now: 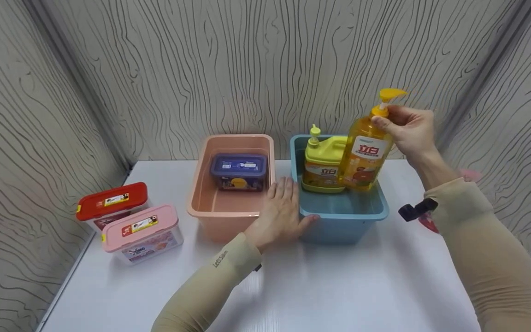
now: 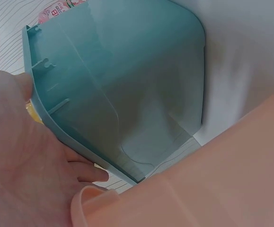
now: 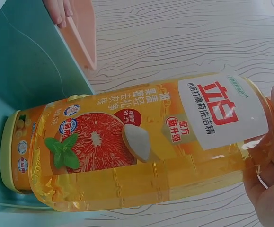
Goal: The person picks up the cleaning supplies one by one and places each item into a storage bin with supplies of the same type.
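Observation:
By its neck, just under the yellow pump, my right hand [image 1: 410, 133] grips an orange dish soap bottle [image 1: 364, 154]. The bottle tilts, its base inside the blue bin [image 1: 339, 237]. Beside it in that bin stands a yellow-green jug [image 1: 323, 159] with a pump top, partly covered by the bottle. My left hand [image 1: 284, 214] lies flat with straight fingers across the rims between the blue bin and the pink bin [image 1: 228, 228]. In the left wrist view its palm [image 2: 23, 161] touches the blue rim. A dark blue lidded tub [image 1: 239, 170] sits in the pink bin.
At the left of the white table stand a red-lidded tub [image 1: 113, 200] and a pink-lidded tub [image 1: 143, 230], side by side. A pink and red item [image 1: 427, 222] lies partly hidden behind the right forearm. A wood-patterned wall [image 1: 247, 69] rises behind the bins.

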A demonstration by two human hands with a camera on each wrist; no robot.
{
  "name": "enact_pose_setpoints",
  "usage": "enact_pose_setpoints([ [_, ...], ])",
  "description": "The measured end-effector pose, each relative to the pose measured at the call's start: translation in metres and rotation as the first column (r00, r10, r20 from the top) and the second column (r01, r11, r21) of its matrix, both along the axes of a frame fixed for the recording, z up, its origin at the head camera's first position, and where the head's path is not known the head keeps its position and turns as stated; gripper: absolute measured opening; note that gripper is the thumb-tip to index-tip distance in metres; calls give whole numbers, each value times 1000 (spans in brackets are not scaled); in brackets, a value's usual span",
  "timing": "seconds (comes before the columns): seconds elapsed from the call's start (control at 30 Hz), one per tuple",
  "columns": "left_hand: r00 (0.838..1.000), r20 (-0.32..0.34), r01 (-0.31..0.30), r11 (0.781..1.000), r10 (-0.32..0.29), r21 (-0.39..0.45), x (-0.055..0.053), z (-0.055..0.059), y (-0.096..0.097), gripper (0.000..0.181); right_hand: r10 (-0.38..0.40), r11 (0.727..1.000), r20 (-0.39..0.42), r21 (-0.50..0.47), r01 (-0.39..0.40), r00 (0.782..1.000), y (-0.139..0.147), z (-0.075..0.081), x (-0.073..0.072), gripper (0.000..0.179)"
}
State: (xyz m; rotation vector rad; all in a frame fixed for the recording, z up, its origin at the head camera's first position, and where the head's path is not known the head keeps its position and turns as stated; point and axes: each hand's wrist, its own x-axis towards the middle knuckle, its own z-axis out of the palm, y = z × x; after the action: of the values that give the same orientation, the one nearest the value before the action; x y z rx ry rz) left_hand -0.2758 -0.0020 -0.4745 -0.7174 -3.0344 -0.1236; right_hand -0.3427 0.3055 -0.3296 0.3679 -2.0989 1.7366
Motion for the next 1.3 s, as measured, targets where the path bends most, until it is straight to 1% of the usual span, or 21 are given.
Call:
enact_pose_setpoints([
  [0.17,1000,14,0,1000,-1,16,0,-1,-1,106,1,1000,3,25,-1,1000,-8,-5,-3,40],
  [0.3,1000,23,1,1000,-2,25,0,-1,-1,106,-14,999,12,47,13,1000,-15,-11,-3,42],
  [0.47,1000,16,3,999,-4,32,0,-1,-2,106,4,999,9,38,-4,1000,-26,-19,-4,42],
  [0.7,1000,10,2,1000,-2,16,1,0,0,106,36,997,6,65,-36,999,-38,-29,-7,41],
  [0.8,1000,9,-4,1000,4,14,2,1,0,106,37,996,20,75,-38,999,-43,-32,-9,41],
  [0.93,1000,13,-5,1000,5,22,3,2,-1,106,30,995,60,95,-36,998,-47,-37,-10,44],
  [1.13,1000,10,-1,999,1,35,2,2,-2,107,68,994,70,81,-74,995,-51,-47,-15,44],
  [1.3,1000,11,-3,1000,3,30,2,2,-2,107,71,995,77,64,-76,994,-55,-54,-17,41],
])
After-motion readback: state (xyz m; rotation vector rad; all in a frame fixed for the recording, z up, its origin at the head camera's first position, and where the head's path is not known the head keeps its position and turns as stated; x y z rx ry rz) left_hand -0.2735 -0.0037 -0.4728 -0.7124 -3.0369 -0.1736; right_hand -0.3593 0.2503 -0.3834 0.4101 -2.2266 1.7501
